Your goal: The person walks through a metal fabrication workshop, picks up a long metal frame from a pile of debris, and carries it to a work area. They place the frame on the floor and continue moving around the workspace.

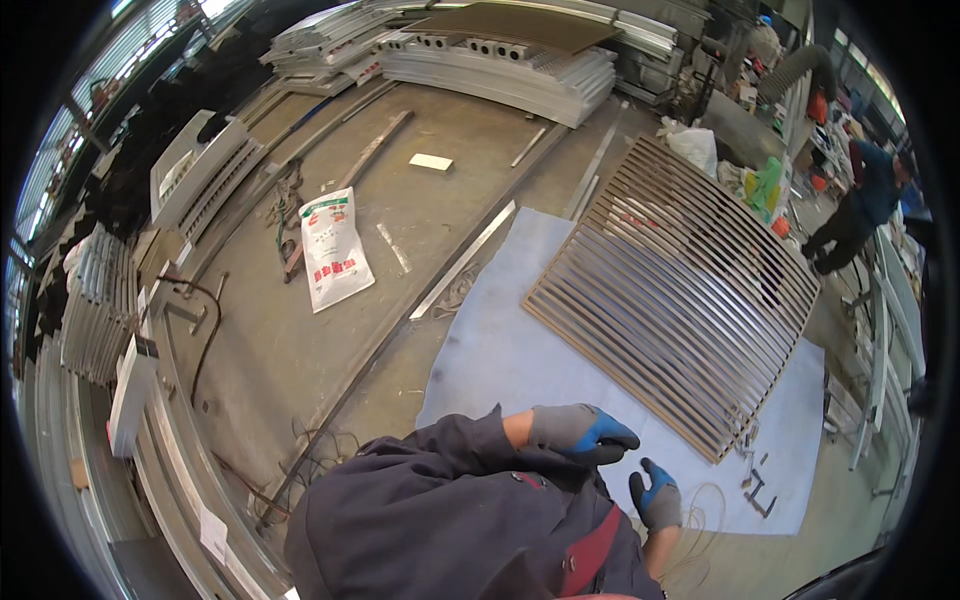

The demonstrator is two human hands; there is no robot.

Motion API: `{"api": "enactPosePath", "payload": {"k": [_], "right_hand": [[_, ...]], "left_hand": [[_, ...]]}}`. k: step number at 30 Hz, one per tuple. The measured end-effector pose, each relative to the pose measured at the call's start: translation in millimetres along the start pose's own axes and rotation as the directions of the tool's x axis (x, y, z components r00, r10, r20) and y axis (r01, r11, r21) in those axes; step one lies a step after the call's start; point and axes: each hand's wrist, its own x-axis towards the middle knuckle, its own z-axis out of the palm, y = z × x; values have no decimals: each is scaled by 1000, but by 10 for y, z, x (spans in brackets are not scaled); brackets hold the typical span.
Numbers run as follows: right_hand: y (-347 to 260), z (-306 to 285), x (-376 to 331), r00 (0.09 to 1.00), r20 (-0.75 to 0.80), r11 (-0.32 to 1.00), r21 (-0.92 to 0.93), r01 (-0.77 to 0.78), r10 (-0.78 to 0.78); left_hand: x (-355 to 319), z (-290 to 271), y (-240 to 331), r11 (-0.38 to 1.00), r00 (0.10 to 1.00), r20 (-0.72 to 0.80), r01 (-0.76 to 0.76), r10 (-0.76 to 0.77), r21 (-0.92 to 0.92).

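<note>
My left hand (583, 432) wears a grey glove with blue fingers and hangs over the pale grey sheet (500, 350) on the floor, fingers loosely curled, holding nothing. My right hand (657, 496), in the same kind of glove, is lower and to the right, fingers apart and empty. Both are close together in front of my dark work jacket (450, 520). A large slatted metal grille (680, 290) lies on the sheet beyond my hands. Small metal brackets (755, 485) lie near its closest corner.
A white printed sack (334, 250) lies on the concrete floor to the left. Long metal bars (462, 260) run across the floor. Stacks of aluminium profiles (500, 60) stand at the back and along the left. Another person (860, 200) bends over at the far right.
</note>
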Motion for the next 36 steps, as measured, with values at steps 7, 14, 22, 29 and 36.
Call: {"api": "enactPosePath", "payload": {"k": [7,14,22,29,36], "right_hand": [[-51,-59,205,998,-33,996,78,52,-49],[-183,-88,251,997,-15,997,35,75,-74],[-107,-4,123,1000,12,998,61,14,-15],[-121,32,30,1000,17,997,69,22,-24],[-45,107,-75,1000,-13,997,73,27,-26]], "left_hand": [[-115,-328,-38,993,993,-17,114,-115,-22],[-132,-241,-27,998,999,12,50,-50,-46],[-135,-146,-177,996,997,20,74,-74,-40],[-195,-119,15,990,989,49,143,-142,-16],[-173,-88,30,991,987,93,130,-132,21]]}}
